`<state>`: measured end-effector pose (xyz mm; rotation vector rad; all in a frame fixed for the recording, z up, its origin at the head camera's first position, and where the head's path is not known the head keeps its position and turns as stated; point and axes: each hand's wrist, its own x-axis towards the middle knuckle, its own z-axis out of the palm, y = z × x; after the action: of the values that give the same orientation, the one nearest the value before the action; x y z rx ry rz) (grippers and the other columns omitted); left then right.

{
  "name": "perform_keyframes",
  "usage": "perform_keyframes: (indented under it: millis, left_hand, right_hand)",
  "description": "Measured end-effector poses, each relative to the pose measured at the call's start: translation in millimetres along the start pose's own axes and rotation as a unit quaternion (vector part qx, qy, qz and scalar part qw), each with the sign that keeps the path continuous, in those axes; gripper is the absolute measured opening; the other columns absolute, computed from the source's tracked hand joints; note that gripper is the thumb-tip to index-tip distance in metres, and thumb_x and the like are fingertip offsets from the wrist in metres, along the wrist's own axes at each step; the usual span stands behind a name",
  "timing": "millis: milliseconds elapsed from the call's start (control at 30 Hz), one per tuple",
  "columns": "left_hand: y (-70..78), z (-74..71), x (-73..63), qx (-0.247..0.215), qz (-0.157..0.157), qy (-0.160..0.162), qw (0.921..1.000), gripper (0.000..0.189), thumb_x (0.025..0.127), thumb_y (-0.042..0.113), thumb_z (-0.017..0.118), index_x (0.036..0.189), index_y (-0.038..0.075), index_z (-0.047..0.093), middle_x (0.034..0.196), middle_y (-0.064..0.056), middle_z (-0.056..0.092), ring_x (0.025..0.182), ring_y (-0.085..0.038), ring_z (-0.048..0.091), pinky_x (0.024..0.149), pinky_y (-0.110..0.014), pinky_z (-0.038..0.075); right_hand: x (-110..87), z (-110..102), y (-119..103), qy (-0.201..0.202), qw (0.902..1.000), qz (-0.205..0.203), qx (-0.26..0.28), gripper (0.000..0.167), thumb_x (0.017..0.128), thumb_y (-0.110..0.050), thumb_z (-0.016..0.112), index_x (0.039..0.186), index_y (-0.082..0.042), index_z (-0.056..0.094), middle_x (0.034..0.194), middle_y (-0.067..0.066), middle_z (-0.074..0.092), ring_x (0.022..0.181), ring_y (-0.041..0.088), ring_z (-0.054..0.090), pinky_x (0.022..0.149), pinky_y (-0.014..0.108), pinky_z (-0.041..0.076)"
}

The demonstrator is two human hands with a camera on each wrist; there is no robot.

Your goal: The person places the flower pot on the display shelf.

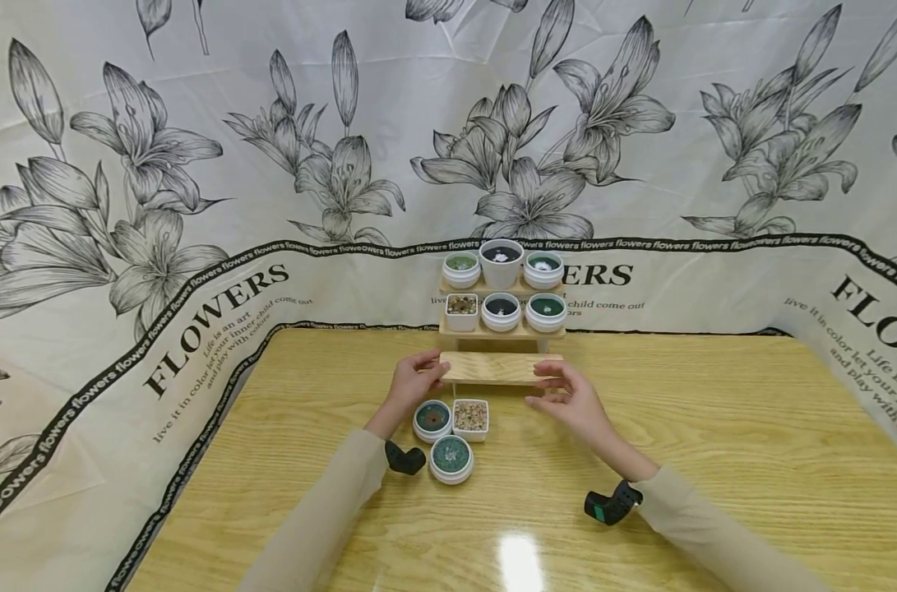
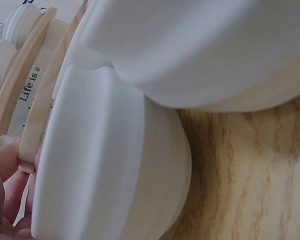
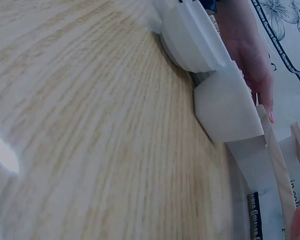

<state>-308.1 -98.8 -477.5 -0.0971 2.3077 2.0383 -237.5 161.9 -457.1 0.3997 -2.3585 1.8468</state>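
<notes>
A light wooden board (image 1: 488, 369) lies lengthwise between both hands at the front of a tiered stand. My left hand (image 1: 413, 380) pinches its left end, thumb on the near side; the left wrist view shows the fingers (image 2: 9, 157) at the board's end. At the right end, my right hand (image 1: 572, 401) grips the board with curled fingers lapping over it, and the thumb sits lower. Just below the left hand stand a white square pot of pale chips (image 1: 471, 417), a round white pot with teal and brown filling (image 1: 433, 418) and a round white pot with green filling (image 1: 451, 456).
Behind the board, the stand's middle shelf (image 1: 501, 331) and top shelf carry several white pots, including a tall dark-filled pot (image 1: 501, 263) and a square pot of mixed stones (image 1: 461, 311). A flower-printed cloth (image 1: 359, 284) hangs behind the wood-grain table (image 1: 714, 427).
</notes>
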Motion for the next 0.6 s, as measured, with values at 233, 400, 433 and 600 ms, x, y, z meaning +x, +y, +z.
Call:
perform_keyframes:
  millis: [233,400,433,600]
  left_hand:
    - [0.6,0.1,-0.4,0.0,-0.001,0.002,1.0,0.041,0.089,0.009,0.067,0.128,-0.002,0.059,0.099,-0.01,0.059,0.067,-0.006,0.057,0.061,-0.017,0.056]
    - [1.0,0.3,-1.4,-0.006,0.003,-0.001,1.0,0.041,0.09,0.009,0.067,0.128,-0.003,0.059,0.099,-0.01,0.059,0.066,-0.006,0.057,0.061,-0.017,0.056]
    - [1.0,0.4,-1.4,-0.005,0.004,-0.002,1.0,0.041,0.09,0.009,0.067,0.128,-0.003,0.058,0.099,-0.01,0.059,0.066,-0.006,0.056,0.061,-0.018,0.056]
    - [0.8,0.2,-1.6,-0.007,0.006,-0.003,1.0,0.041,0.09,0.009,0.066,0.128,-0.004,0.058,0.098,-0.009,0.059,0.066,-0.006,0.056,0.062,-0.018,0.057]
  right_hand:
    - [-5.5,12,4,-0.03,0.9995,0.0,0.002,0.053,0.077,0.003,0.076,0.123,0.007,0.051,0.122,0.029,0.055,0.103,0.029,0.059,0.081,0.02,0.055]
    - [-7.8,19,7,-0.06,0.9981,0.006,0.01,0.055,0.077,0.001,0.076,0.125,0.006,0.05,0.125,0.031,0.052,0.107,0.039,0.056,0.083,0.022,0.055]
    - [-8.3,20,8,-0.068,0.9976,0.01,0.012,0.056,0.078,0.0,0.076,0.126,0.006,0.049,0.126,0.031,0.051,0.108,0.041,0.055,0.084,0.023,0.055]
    - [-9.6,26,10,-0.095,0.9951,0.021,0.014,0.059,0.078,-0.001,0.076,0.129,0.006,0.047,0.129,0.031,0.05,0.111,0.045,0.054,0.091,0.038,0.055]
